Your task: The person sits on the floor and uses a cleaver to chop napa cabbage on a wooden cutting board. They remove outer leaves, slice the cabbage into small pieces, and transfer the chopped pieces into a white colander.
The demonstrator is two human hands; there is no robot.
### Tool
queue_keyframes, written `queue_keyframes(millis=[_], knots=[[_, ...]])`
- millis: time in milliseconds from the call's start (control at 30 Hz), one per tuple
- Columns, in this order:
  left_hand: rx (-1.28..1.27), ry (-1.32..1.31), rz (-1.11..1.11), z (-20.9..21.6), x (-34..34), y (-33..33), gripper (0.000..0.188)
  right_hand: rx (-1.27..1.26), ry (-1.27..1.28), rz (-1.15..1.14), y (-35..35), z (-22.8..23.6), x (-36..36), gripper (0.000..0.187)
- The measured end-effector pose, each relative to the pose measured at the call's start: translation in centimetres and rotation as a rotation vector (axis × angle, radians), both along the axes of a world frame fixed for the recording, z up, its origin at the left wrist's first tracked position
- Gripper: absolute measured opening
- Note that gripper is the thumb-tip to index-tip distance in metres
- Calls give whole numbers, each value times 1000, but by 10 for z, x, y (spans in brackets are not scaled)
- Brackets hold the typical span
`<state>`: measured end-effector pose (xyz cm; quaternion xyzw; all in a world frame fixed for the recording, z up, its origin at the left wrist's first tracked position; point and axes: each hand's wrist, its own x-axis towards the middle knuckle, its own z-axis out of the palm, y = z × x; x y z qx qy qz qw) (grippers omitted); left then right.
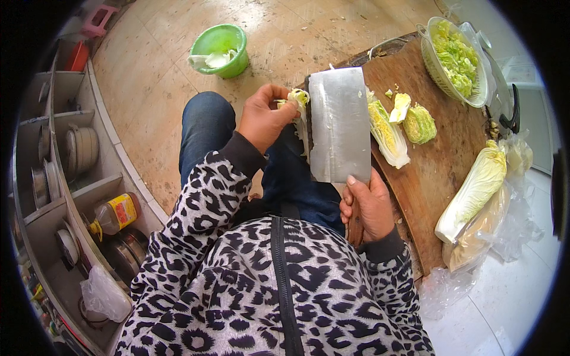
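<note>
My right hand (369, 204) grips the wooden handle of a cleaver (340, 127), its broad grey blade raised over the left edge of the cutting board (436, 196). Just left of the blade, my left hand (270, 115) pinches a piece of napa cabbage (301, 113), pale and leafy, partly hidden behind the cleaver. On the board right of the blade lies a cut cabbage wedge (387, 133) with a yellow heart. Beside it are a small pale leaf (401, 108) and a green cabbage chunk (420, 125).
A basket (442, 89) of chopped cabbage stands at the board's far right. A whole napa cabbage (473, 193) lies by plastic bags (510, 219). A green bucket (222, 64) with scraps sits on the floor. Shelves (77, 118) with pots and an oil bottle (119, 213) line the left.
</note>
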<state>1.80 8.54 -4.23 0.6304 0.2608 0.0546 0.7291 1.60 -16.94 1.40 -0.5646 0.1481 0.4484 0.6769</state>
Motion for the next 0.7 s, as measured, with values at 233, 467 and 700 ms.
queue_keyframes(millis=[233,467,700], knots=[[275,-64,-201,3,-3,-17,17,-15,-110,22,27,-17,8,20],[72,-309,-199,57,19,-56,16,0,-120,-79,33,-16,5,19],[440,-444,-274,72,108,-96,25,-132,-113,-391,-58,37,-20,27]])
